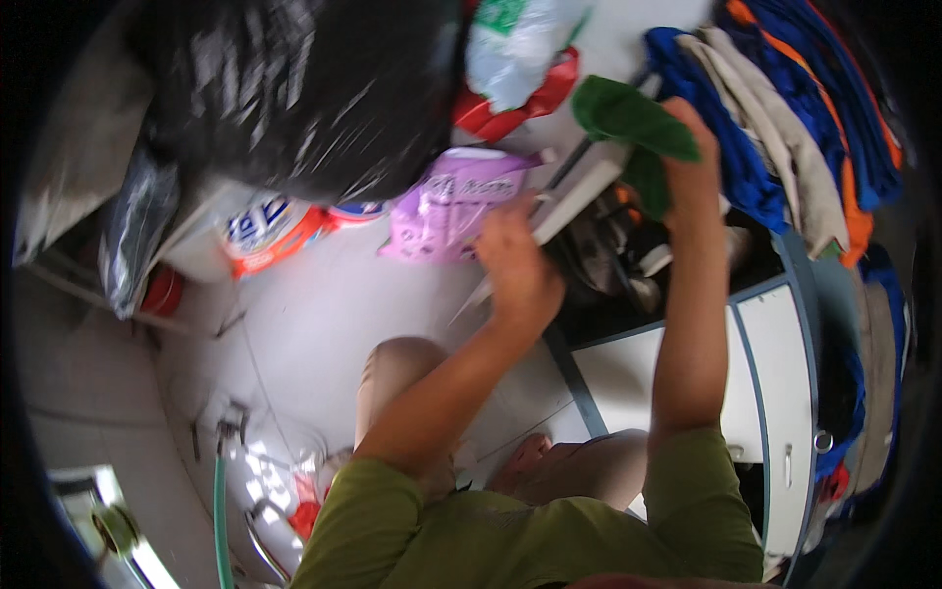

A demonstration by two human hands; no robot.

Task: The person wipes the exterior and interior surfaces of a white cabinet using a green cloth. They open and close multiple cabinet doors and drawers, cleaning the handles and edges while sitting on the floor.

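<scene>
My right hand (688, 158) grips a dark green cloth (633, 121) that hangs down below the fingers, above the open dark shelf of a white cabinet (655, 361). My left hand (519, 258) is blurred, at the edge of a white panel (578, 199) in the middle of the view; whether it holds the panel I cannot tell. Just beyond this hand lies a purple plastic package (460, 199) with writing on it. Shoes (611, 258) and other items sit in the shelf below the green cloth.
A large black plastic bag (309, 96) fills the upper left, with an orange and white package (276, 235) under it. Blue, beige and orange clothes (780, 125) are piled at upper right. A green hose (220, 508) runs at lower left. Red and clear plastic bags (515, 66) lie at the top.
</scene>
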